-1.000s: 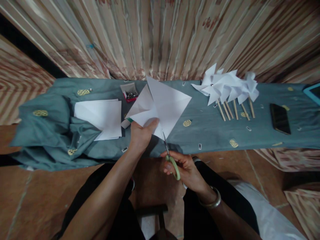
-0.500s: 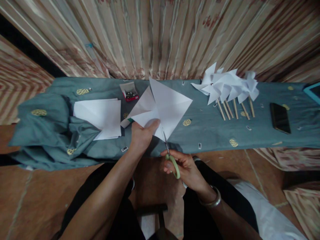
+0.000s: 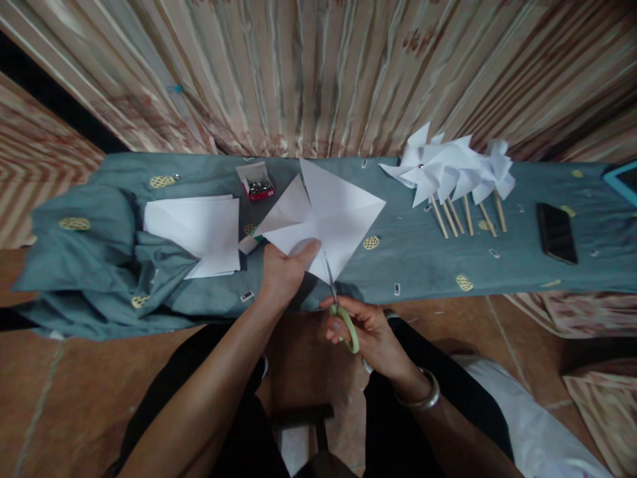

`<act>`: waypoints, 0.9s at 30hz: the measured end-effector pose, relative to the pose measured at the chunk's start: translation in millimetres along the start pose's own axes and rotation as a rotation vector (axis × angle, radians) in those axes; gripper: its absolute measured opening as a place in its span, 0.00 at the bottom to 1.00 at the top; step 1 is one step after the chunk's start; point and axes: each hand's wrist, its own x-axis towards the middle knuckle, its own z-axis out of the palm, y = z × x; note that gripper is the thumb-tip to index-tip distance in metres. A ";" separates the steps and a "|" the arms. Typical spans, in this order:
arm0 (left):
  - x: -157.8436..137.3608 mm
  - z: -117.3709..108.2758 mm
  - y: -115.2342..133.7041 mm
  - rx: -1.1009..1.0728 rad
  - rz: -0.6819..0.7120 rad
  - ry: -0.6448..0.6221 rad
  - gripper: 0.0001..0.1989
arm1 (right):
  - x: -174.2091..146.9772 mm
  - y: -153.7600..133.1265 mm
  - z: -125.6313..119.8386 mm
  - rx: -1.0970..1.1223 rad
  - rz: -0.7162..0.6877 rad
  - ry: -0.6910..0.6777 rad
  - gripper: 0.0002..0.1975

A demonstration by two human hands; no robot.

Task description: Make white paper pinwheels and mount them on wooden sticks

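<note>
A white square of paper (image 3: 343, 206), slit at its corners, is pinched at its near left part by my left hand (image 3: 284, 272), thumb on top. My right hand (image 3: 365, 328) is closed round the green handles of a pair of scissors (image 3: 348, 326). Their blades point away from me and lie at the paper's near corner, along a cut toward the middle. Just left of the paper is a small white and green object (image 3: 250, 243), partly hidden under it. Behind that stands an open red box of shiny metal pins (image 3: 259, 188).
A stack of white paper (image 3: 199, 232) lies left on the green cloth (image 3: 318, 302), partly under a bunched fold. Several paper pinwheels (image 3: 448, 166) on wooden sticks rest at the right. Beyond them are a black phone (image 3: 557, 232) and a blue-edged object (image 3: 622, 182). A curtain (image 3: 318, 79) hangs behind.
Almost nothing differs. The view has shifted very slightly, and the scissors remain at the paper's near corner with both hands holding as before.
</note>
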 end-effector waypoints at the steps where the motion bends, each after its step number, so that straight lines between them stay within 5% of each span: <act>1: 0.2 -0.2 -0.3 0.001 0.003 0.001 0.14 | 0.0 0.1 0.1 0.007 0.004 0.002 0.19; 27: -4.1 0.4 1.2 0.008 -0.027 -0.023 0.13 | 1.7 1.7 0.1 0.050 -0.014 0.016 0.17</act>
